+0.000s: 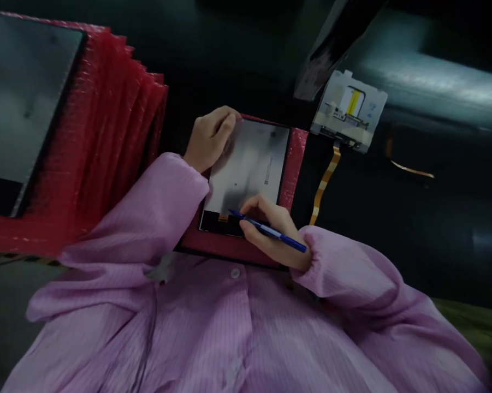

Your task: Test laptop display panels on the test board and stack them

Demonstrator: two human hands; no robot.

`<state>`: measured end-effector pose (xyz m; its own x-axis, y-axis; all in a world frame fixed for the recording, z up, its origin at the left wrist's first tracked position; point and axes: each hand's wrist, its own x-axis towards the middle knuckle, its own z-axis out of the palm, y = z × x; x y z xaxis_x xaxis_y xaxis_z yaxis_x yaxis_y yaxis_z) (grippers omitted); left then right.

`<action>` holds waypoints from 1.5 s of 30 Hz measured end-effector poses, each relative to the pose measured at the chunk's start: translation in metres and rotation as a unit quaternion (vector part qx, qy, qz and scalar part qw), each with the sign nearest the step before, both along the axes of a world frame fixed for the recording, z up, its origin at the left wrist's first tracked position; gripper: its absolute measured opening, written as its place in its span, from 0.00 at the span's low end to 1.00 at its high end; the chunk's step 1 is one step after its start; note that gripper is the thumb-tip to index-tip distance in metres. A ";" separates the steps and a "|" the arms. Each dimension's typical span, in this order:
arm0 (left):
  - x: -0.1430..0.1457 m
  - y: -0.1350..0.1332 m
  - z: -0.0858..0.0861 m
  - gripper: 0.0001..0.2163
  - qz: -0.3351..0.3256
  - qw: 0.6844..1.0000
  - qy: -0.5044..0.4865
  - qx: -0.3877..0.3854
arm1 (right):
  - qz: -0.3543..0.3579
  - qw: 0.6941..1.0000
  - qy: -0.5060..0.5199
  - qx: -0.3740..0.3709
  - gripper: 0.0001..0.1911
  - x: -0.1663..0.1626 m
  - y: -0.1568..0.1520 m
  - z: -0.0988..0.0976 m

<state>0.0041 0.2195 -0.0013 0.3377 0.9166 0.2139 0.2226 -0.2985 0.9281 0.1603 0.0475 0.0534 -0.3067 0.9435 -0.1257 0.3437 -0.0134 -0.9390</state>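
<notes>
A display panel (pixel 249 158) with a silvery back and a black lower strip lies on a sheet of red bubble wrap (pixel 297 164) in front of me. At its upper left corner my left hand (pixel 213 134) rests with curled fingers; what they grip, if anything, is hidden. My right hand (pixel 272 232) holds a blue pen (pixel 276 234) near the panel's lower edge. The pen's tip is close to a small orange patch (pixel 223 218) on the black strip; I cannot tell whether it touches.
At the left stands a stack of red bubble wrap (pixel 118 109) with another display panel (pixel 28 103) on top. A metal plate with a circuit board (pixel 346 112) and an orange flat cable (pixel 325 183) lies to the right. Behind rises a dark post (pixel 331 49).
</notes>
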 end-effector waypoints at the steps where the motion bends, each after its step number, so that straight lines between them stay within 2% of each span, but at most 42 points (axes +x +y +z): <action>1: -0.001 0.003 -0.007 0.23 -0.012 1.000 -0.009 -0.005 | -0.011 1.000 0.005 -0.023 0.06 -0.003 -0.001 -0.006; 4: -0.008 0.003 -0.015 0.17 -0.036 0.998 -0.049 -0.031 | -0.031 0.999 -0.009 -0.038 0.07 -0.005 -0.002 -0.017; 7: -0.010 -0.004 -0.008 0.13 -0.038 0.997 -0.063 -0.036 | -0.034 0.999 -0.028 -0.031 0.10 -0.002 -0.003 -0.019; 12: -0.006 -0.011 0.001 0.12 -0.027 0.997 -0.056 -0.034 | -0.011 0.998 -0.062 -0.009 0.11 -0.002 -0.002 -0.018; 20: -0.007 -0.010 -0.002 0.12 -0.026 0.995 -0.093 -0.019 | -0.006 0.997 -0.070 -0.013 0.10 -0.005 -0.004 -0.018; 22: -0.008 -0.010 -0.001 0.11 -0.036 0.994 -0.105 0.012 | -0.023 0.999 -0.030 -0.035 0.10 -0.004 -0.004 -0.017; 25: -0.008 -0.011 0.005 0.11 -0.075 0.990 -0.114 0.040 | -0.112 0.986 0.096 -0.077 0.11 0.005 0.004 -0.011; 27: -0.008 -0.016 0.012 0.12 -0.115 0.986 -0.124 -0.001 | -0.158 0.962 0.204 -0.094 0.11 0.015 0.016 -0.004; 29: -0.007 -0.021 0.019 0.11 -0.173 0.972 -0.139 -0.077 | -0.159 0.935 0.301 -0.098 0.11 0.025 0.030 0.002; 32: -0.006 -0.030 0.028 0.08 -0.249 0.947 -0.115 -0.167 | -0.152 0.918 0.360 -0.071 0.10 0.037 0.046 0.003; 35: -0.005 -0.034 0.030 0.08 -0.265 0.941 -0.067 -0.202 | -0.186 0.926 0.326 -0.033 0.08 0.040 0.048 -0.004; 38: -0.003 -0.035 0.030 0.08 -0.271 0.940 -0.049 -0.202 | -0.197 0.947 0.254 -0.009 0.10 0.037 0.044 -0.011; 45: 0.000 -0.047 0.038 0.07 -0.327 0.927 -0.028 -0.181 | -0.085 0.993 0.080 0.024 0.20 0.034 0.031 -0.015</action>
<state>0.0042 0.1723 0.0367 0.8438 0.5355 -0.0341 0.0524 -0.0190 0.9984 0.1942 0.0786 0.0386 -0.1554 0.9870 -0.0419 0.1859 -0.0124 -0.9825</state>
